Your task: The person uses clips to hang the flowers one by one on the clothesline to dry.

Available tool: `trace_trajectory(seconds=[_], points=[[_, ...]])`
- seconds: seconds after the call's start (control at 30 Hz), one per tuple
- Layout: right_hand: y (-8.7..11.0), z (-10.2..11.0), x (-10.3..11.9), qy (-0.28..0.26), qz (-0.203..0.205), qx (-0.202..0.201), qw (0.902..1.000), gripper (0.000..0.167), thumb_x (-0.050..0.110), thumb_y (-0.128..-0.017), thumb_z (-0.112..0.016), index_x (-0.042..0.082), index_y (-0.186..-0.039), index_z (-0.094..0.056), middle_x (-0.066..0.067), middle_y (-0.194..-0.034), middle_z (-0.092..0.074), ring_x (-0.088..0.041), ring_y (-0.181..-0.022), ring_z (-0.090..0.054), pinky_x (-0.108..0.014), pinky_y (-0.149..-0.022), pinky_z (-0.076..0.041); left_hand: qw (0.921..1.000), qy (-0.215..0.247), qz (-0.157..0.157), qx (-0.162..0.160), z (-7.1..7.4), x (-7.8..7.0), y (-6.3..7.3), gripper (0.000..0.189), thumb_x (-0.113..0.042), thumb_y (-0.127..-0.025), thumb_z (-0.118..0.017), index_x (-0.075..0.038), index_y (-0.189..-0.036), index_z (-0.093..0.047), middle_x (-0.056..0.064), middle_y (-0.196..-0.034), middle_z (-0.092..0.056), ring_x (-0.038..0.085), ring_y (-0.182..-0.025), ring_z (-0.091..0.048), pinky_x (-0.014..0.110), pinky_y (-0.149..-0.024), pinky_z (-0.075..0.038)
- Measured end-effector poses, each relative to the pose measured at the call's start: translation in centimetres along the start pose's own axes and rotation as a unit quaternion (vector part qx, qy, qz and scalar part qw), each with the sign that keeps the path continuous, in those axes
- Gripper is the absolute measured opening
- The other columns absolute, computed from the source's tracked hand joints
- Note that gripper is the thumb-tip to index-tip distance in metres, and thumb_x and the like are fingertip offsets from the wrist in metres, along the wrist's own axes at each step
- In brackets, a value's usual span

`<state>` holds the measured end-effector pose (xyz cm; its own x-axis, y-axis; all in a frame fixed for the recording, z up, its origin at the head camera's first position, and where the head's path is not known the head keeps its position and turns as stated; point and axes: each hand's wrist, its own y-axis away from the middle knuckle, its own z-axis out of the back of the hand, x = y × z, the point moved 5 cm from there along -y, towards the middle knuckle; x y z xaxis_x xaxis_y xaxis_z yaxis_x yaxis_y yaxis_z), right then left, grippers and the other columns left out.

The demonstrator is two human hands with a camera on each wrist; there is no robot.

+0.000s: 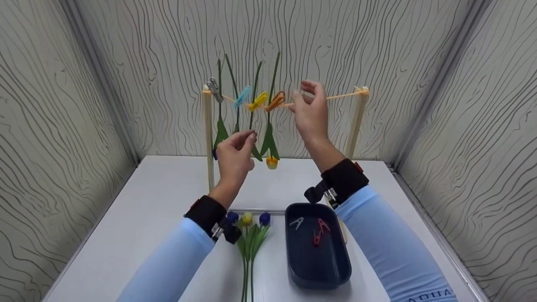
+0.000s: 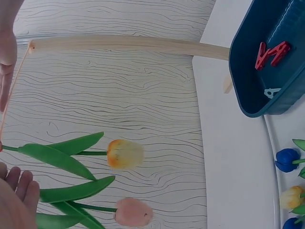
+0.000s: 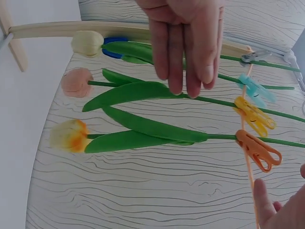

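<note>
Several tulips hang heads-down from an orange string (image 1: 344, 97). Grey (image 1: 215, 90), light-blue (image 1: 242, 96), yellow (image 1: 258, 101) and orange (image 1: 275, 102) clothespins clip their stems. A yellow-orange tulip (image 3: 70, 135), a pink tulip (image 3: 76, 82) and a cream tulip (image 3: 87, 44) show in the right wrist view, with blue petals (image 3: 115, 41) partly hidden behind. My left hand (image 1: 237, 157) is held before the hanging leaves, fingers extended, nothing in it. Just right of the orange clothespin, my right hand (image 1: 311, 113) is by the string with loosely bent fingers, holding nothing.
Wooden posts (image 1: 208, 142) (image 1: 356, 121) carry the string. A dark blue tub (image 1: 319, 270) on the white table holds a pale clothespin (image 1: 296, 222) and two red clothespins (image 1: 316, 239). Left of it lie two blue tulips (image 1: 264, 218) and a yellow tulip (image 1: 246, 218).
</note>
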<state>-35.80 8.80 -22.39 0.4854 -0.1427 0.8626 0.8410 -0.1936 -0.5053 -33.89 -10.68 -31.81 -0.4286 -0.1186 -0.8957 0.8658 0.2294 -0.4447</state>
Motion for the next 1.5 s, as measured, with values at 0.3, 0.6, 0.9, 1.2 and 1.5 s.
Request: trace_trajectory(seconds=[0.3,0.6,0.9,1.2,1.5], points=[[3.2,3.2,-5.1,-0.008,-0.018,0.075,0.997,0.017,0.015,-0.113,-0.054,0.005,-0.124,-0.063,-0.003,-0.11,-0.067,-0.017,-0.103,-0.067,-0.025,-0.076,-0.061,0.9983,-0.04,-0.042,-0.008,1.8,-0.1,1.3,0.017,-0.016,-0.105,-0.073,-0.01,-0.118,-0.081,0.009,-0.115,-0.081,0.021,-0.103,-0.074,0.016,-0.087,-0.059],[7.4,6.4,-14.8,0.073,-0.052,0.113,0.9895,0.01,0.004,-0.105,-0.063,0.002,-0.111,-0.071,-0.003,-0.092,-0.072,-0.012,-0.082,-0.067,-0.022,-0.066,-0.06,0.9958,-0.067,-0.062,-0.006,2.7,3.5,4.2,0.012,-0.011,-0.101,-0.078,-0.01,-0.113,-0.082,0.008,-0.108,-0.082,0.018,-0.102,-0.074,0.016,-0.089,-0.058],[11.6,8.0,-22.3,0.331,-0.091,0.152,0.927,0.006,0.008,-0.095,-0.07,0.004,-0.096,-0.074,-0.011,-0.088,-0.075,-0.016,-0.073,-0.067,-0.031,-0.066,-0.056,0.9899,-0.116,-0.029,0.076,1.7,8.7,7.7,0.013,-0.011,-0.1,-0.078,-0.012,-0.112,-0.082,0.005,-0.108,-0.084,0.019,-0.101,-0.077,0.021,-0.09,-0.062],[12.2,9.0,-37.6,0.512,-0.132,0.222,0.8195,0.03,0.03,-0.08,-0.083,0.003,-0.091,-0.074,-0.022,-0.094,-0.078,-0.029,-0.073,-0.066,-0.044,-0.062,-0.057,0.9767,-0.137,0.001,0.165,1.0,11.3,8.8,0.013,-0.009,-0.1,-0.078,-0.01,-0.112,-0.082,0.009,-0.11,-0.083,0.023,-0.105,-0.077,0.033,-0.092,-0.067],[14.3,7.3,-32.6,0.524,-0.142,0.296,0.786,0.028,0.006,-0.082,-0.082,-0.005,-0.105,-0.073,-0.027,-0.105,-0.077,-0.032,-0.082,-0.07,-0.046,-0.071,-0.062,0.9749,-0.14,0.038,0.169,1.3,11.7,8.7,0.016,-0.012,-0.102,-0.076,-0.013,-0.117,-0.081,0.007,-0.118,-0.082,0.024,-0.113,-0.076,0.041,-0.101,-0.066]])
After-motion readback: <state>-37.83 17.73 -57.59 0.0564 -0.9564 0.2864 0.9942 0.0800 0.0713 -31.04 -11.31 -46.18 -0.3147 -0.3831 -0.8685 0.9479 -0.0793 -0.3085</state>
